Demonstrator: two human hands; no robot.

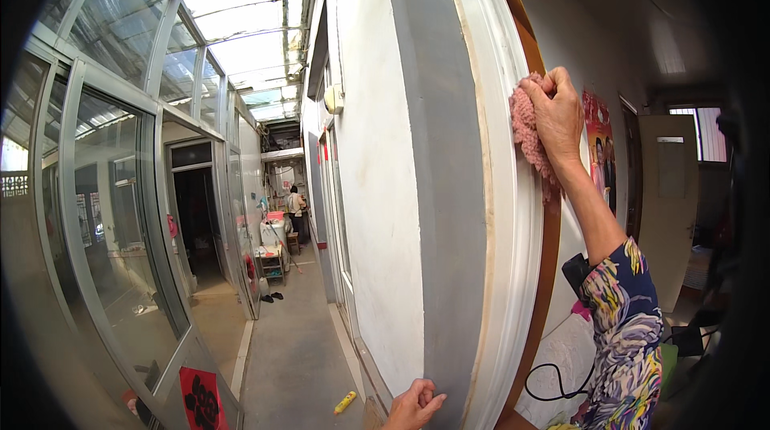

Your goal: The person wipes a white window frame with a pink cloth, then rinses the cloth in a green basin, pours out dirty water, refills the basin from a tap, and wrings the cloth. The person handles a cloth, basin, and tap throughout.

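High on the right, my right hand grips a pink fluffy cloth and presses it against the white door frame. Its fingers are bunched around the cloth, and part of the cloth hangs below the hand along the frame. My right arm, in a colourful patterned sleeve, reaches up from the lower right. Low in the middle, my left hand is beside the bottom of the grey-and-white wall. Its fingers are loosely curled, with the thumb apart and nothing visible in them.
To the left runs a corridor floor beside glazed metal-framed doors. A yellow object lies on that floor. Farther back are a small rack, dark shoes and another person. A black cable loops near my right sleeve.
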